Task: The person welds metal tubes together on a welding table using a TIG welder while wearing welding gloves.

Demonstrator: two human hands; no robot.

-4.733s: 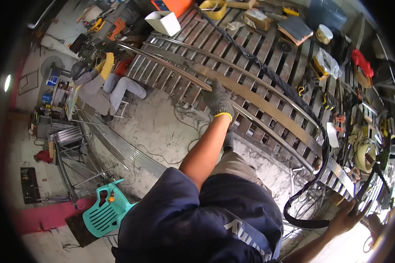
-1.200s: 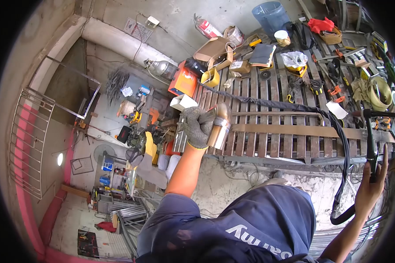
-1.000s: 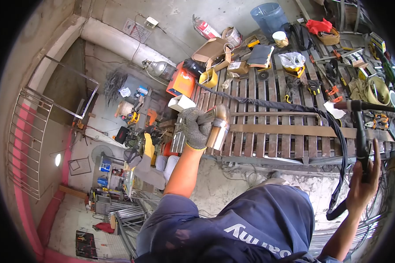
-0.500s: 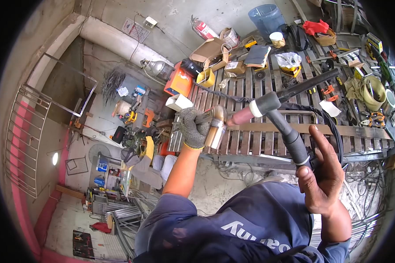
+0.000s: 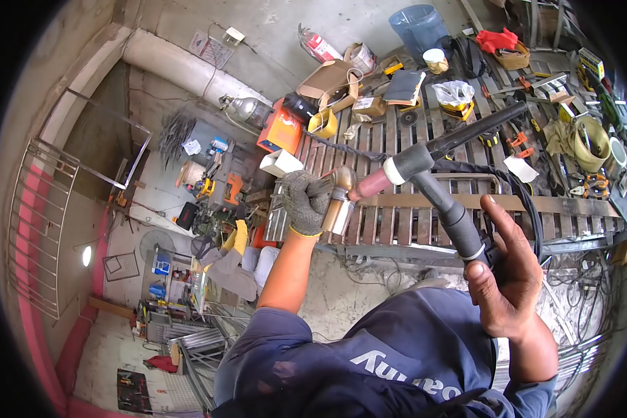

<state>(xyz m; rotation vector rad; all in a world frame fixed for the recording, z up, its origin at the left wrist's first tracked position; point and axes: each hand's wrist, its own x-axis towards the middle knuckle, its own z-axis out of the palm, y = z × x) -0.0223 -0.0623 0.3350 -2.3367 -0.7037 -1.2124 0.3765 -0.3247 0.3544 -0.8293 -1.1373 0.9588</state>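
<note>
Though bronze-tinted, shiny curved tube (image 5: 342, 200)

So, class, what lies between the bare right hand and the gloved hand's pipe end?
In the head view, the welding torch: the right hand grips it, its pink nozzle pointing at the pipe end.

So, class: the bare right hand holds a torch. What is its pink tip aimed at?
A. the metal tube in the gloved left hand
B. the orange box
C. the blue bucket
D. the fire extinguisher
A: the torch in the right hand points its pink tip straight at the tube, which the gloved left hand grips at the bench edge.
</note>
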